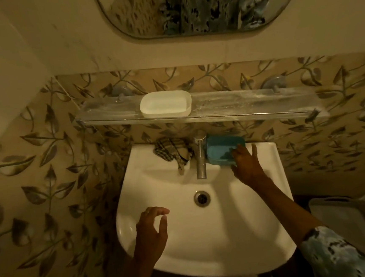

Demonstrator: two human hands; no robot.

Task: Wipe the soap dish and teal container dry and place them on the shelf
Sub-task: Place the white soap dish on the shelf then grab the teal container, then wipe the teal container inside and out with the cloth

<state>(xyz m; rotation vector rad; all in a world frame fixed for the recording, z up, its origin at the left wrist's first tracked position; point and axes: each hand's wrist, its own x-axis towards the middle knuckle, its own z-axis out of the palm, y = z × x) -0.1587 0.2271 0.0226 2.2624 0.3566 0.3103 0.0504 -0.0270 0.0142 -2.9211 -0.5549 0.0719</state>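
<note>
A white soap dish [165,104] stands on the glass shelf [240,107] above the sink, left of its middle. The teal container [220,149] sits on the sink's back rim, just right of the tap. My right hand [246,163] rests against the container's front right corner, fingers touching its rim, thumb spread to the right. Whether it grips the container is unclear. My left hand [152,229] hovers over the basin's front left, fingers apart and holding nothing. A checked cloth [174,152] lies bunched on the rim left of the tap.
A chrome tap [200,156] rises at the back middle of the white sink [208,246], with the drain [201,198] below it. A mirror [198,6] hangs above the shelf. A white lidded bin [347,216] stands at the lower right. Leaf-patterned tiles cover the wall.
</note>
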